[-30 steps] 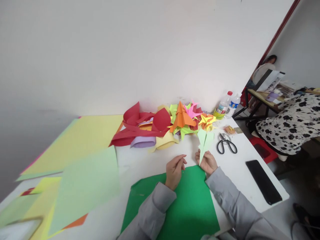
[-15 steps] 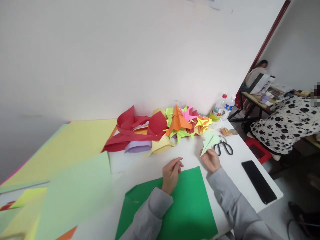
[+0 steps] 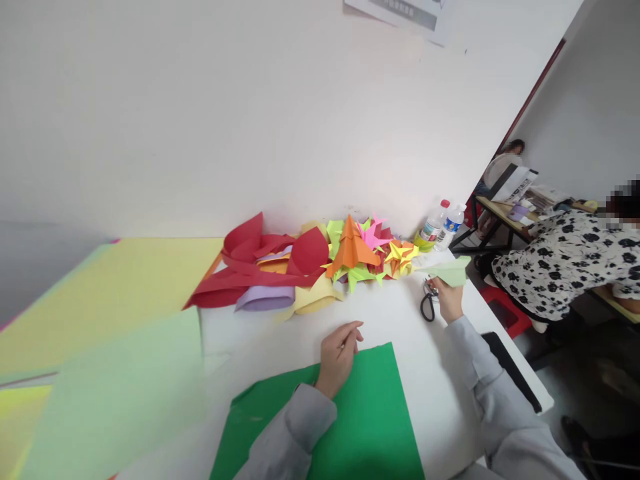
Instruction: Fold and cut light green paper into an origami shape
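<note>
My right hand [image 3: 450, 303] grips a folded pale green paper plane [image 3: 454, 271] between thumb and fingers, above the table's right side. Just under and left of it lie scissors [image 3: 427, 309] with black handles, partly covered by the hand. My left hand [image 3: 336, 357] rests over the top edge of a dark green paper sheet [image 3: 375, 407], fingers loosely curled together with nothing seen in them. Behind the hands is a pile of folded paper planes, an orange plane [image 3: 351, 247] on top and a yellow one [image 3: 401, 253] to its right.
Red curled paper [image 3: 270, 273] lies left of the pile. Large yellow [image 3: 150, 273] and pale green sheets [image 3: 125, 393] cover the left side. Two bottles [image 3: 434, 223] stand by the wall. A black phone [image 3: 513, 373] lies near the right edge. A person in a floral top [image 3: 565, 257] sits beyond.
My right hand has moved right and slightly up with the pale green paper plane, turning it, and now partly covers the scissors. My left hand has stayed on the green sheet. The view has shifted slightly.
</note>
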The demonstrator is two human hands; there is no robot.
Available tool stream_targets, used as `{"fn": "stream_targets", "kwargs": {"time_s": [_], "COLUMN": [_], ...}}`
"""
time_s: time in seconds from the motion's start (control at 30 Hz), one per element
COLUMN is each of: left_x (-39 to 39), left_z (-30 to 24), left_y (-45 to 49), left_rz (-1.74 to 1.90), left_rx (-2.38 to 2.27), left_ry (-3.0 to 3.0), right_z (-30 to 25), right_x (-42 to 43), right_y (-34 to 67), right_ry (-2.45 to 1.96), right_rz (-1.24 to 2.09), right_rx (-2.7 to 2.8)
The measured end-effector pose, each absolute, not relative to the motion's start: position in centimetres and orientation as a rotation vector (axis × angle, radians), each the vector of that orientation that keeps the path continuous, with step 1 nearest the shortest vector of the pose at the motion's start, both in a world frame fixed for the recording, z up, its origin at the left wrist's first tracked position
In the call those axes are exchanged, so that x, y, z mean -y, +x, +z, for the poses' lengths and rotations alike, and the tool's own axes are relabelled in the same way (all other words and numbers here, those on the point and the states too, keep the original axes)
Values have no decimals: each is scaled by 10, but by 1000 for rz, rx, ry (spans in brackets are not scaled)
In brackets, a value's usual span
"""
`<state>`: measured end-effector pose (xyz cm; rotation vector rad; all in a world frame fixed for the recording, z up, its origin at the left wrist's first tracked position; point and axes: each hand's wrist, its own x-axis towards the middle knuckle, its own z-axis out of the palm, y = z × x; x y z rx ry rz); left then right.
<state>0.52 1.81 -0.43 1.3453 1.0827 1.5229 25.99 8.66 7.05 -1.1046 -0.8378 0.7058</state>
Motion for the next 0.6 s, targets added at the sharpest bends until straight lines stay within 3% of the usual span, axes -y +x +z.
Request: {"fn": "stream_targets", "kwargs": {"time_s": [0.33, 0.6], "left_x": [-20, -22], "left_z": [-4, -11], "left_y": [7, 7], "left_rz": [1532, 1547], "left_rx": [-1060, -1051], "left_ry": [1412, 1487], "right_z": [93, 100], "right_x": [-144, -213], "right_y": [262, 270], "right_ry": [-1083, -1100], "right_rz": [1333, 1535], "right_rx": [783, 685]}}
